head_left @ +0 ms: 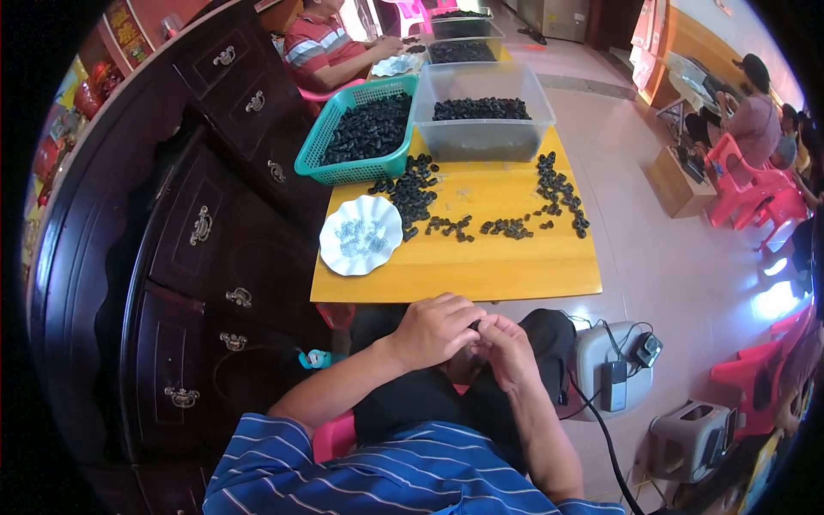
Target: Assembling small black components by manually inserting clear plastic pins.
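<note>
Near edge open, far end walled off

The bare wooden table (481,270) strip nearest the person lay free — only the white scalloped plate (360,235) stood at its left. Scattered black pieces (463,215) crossed the middle; beyond, the green basket (360,129) and clear bin (482,112) blocked the far end — a dark cabinet (206,240) closed the left.

Both hands meet over the lap: left hand (436,329) curled against right hand (506,348)
</note>
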Motion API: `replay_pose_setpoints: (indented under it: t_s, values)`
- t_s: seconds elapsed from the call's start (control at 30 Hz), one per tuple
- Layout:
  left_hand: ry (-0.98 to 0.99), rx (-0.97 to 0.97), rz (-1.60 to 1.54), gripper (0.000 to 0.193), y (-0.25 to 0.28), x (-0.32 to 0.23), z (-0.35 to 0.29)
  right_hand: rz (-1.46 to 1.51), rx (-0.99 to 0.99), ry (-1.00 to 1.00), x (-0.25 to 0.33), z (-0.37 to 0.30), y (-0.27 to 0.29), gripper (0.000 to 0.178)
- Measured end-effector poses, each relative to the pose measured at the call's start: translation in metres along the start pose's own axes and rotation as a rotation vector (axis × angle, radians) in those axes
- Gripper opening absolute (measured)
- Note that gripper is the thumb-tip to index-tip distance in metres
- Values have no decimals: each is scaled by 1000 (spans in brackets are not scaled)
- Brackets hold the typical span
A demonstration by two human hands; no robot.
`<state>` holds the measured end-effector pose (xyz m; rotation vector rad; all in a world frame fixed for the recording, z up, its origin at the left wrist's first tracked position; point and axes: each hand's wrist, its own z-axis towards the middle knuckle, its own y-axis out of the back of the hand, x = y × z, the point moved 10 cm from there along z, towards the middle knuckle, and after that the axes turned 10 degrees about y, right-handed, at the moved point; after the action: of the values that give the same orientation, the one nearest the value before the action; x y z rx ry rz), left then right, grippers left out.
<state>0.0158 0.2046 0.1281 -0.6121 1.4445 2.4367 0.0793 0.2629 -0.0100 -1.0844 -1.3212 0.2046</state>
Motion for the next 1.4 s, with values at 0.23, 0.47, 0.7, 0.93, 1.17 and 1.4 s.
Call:
replay_pose_setpoints:
  t_s: [0.23, 0.47, 0.7, 0.93, 1.17, 1.4]
  values:
    - [59, 31, -2, 25, 0, 13, -3, -125, 16, -1, -1, 0, -5, 14]
    - [404, 370, -37, 27, -4, 102, -6, -537, 140, 72, -7, -5, -7, 24]
    - [605, -114, -520, 49, 121, 225, 76, -725, 221, 33, -8, -9, -17, 24]
    - [632, -257, -165, 39, 158, 261, 64, -741, 227, 91, 0, -8, -18, 24]
    - [886, -273, 463, 42, 152, 314, -46, -749, 229, 111, 3, -7, -20, 24]
    - [1004, -248, 172, 41, 130, 371, -95, -745, 229, 25, -5, -8, -21, 24]
